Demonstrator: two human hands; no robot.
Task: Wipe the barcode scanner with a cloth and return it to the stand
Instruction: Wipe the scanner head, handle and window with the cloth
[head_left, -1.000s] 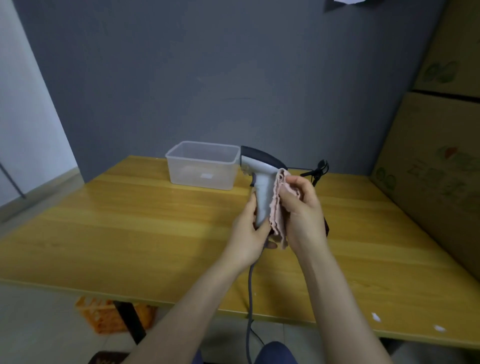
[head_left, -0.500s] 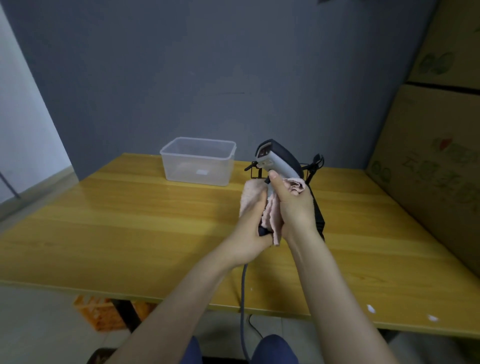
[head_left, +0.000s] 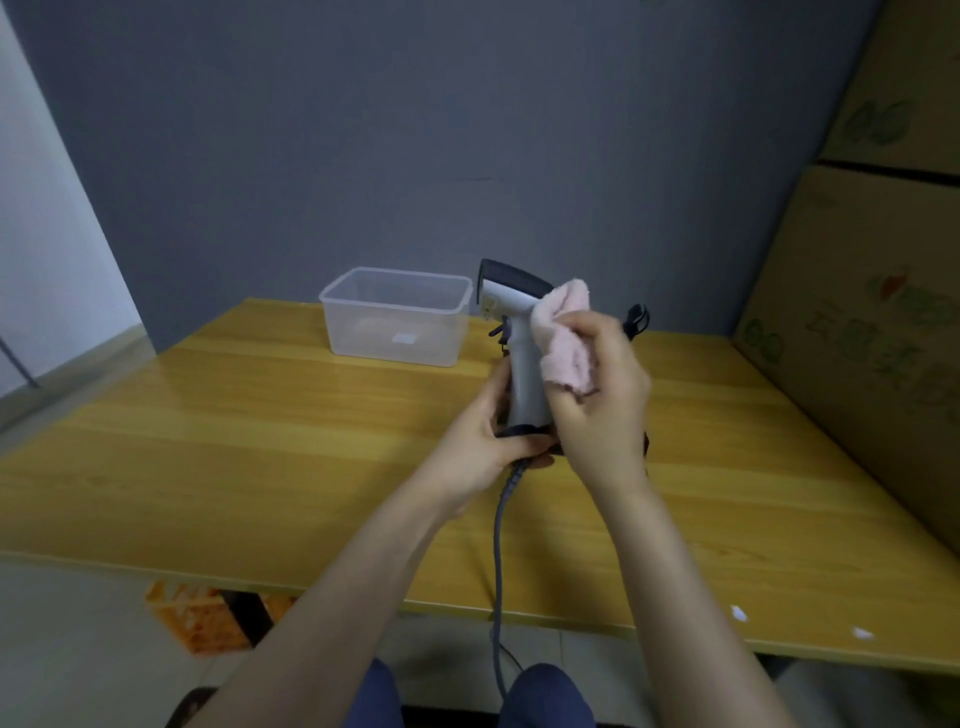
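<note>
A grey and black barcode scanner (head_left: 519, 332) stands upright above the table's middle, its head pointing left. My left hand (head_left: 483, 441) grips the base of its handle, where a grey cable (head_left: 497, 561) hangs down over the table's front edge. My right hand (head_left: 602, 395) holds a pink cloth (head_left: 566, 343) pressed against the scanner's right side, near the back of the head. The black stand (head_left: 636, 317) shows only in small parts behind my right hand; most of it is hidden.
A clear plastic tub (head_left: 397, 314) stands on the yellow wooden table (head_left: 260, 426) at the back, left of the scanner. Stacked cardboard boxes (head_left: 872, 312) line the right side. An orange crate (head_left: 197, 618) sits on the floor under the table.
The scanner has turned back so its head points left. My right hand has moved the cloth up from the handle to the back of the head. My left hand has slid down to the handle's base.
</note>
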